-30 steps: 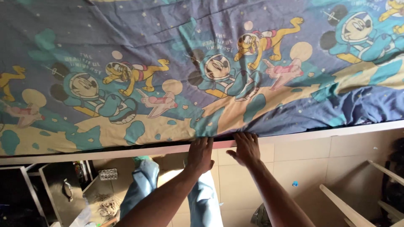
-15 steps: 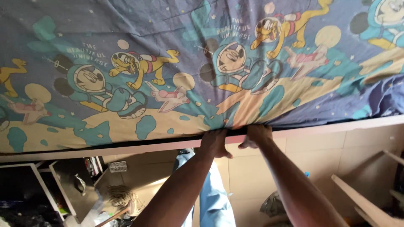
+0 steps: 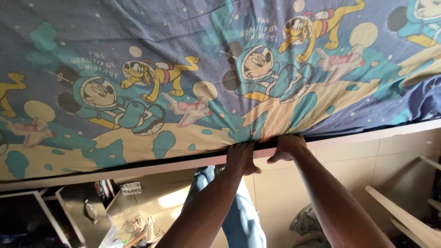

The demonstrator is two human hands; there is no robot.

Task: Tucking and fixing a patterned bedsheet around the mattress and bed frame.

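Note:
A blue bed sheet (image 3: 193, 69) printed with cartoon astronaut figures covers a mattress and fills the upper part of the head view. Its lower edge meets a pale bed frame rail (image 3: 367, 134). My left hand (image 3: 240, 157) and my right hand (image 3: 285, 147) sit side by side at that edge, fingers curled under the sheet where it bunches between mattress and rail. Both forearms reach up from the bottom of the view. The fingertips are hidden under the fabric.
Below the rail lies a beige tiled floor (image 3: 353, 174). My leg in blue jeans (image 3: 243, 216) stands between the arms. A dark metal cabinet (image 3: 78, 206) with clutter is at the lower left. Pale wooden slats (image 3: 404, 216) lean at the lower right.
The view has shifted left along the bed and closer. Both hands have pushed further in under the sheet's edge and stay together at the rail.

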